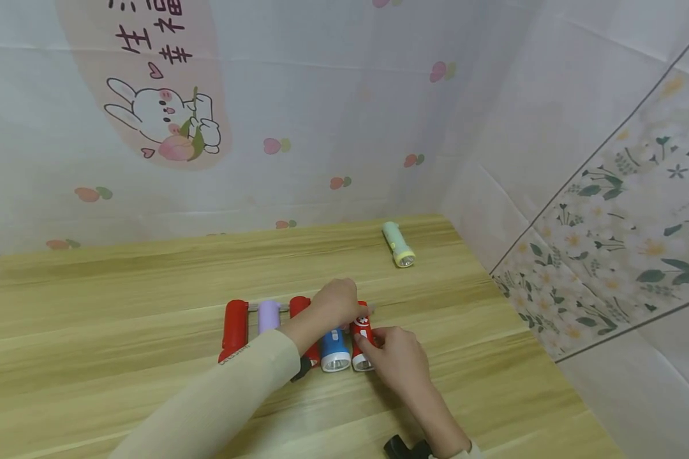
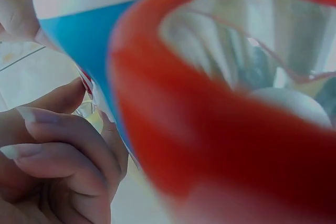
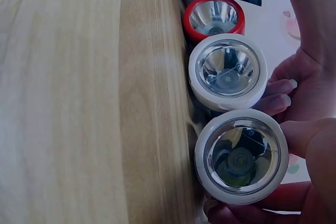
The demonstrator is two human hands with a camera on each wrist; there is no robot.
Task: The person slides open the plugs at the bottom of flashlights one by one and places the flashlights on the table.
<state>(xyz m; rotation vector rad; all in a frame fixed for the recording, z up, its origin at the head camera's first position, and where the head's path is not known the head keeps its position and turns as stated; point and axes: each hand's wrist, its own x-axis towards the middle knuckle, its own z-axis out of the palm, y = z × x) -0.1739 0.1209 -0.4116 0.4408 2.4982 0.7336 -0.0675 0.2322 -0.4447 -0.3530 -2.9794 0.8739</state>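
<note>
In the head view a red flashlight [image 1: 362, 326] with a white rim lies at the right end of a row. My right hand [image 1: 402, 360] grips it near the lens end; in the right wrist view the thumb and fingers sit around its white head [image 3: 241, 157]. My left hand [image 1: 337, 303] reaches across to the tail end, its index finger over it and the other fingers curled in the left wrist view; its thumb is hidden in the head view. Beside it lies a blue flashlight [image 1: 335, 350] with a white rim [image 3: 228, 72].
Leftward in the row are another red flashlight [image 1: 300, 306], a purple flashlight [image 1: 268, 315] and a red flashlight [image 1: 235, 324]. A green flashlight [image 1: 398, 245] lies apart at the back right of the wooden table [image 1: 120, 306]. Printed curtain [image 1: 321, 115] and patterned wall [image 1: 597, 255] border the table.
</note>
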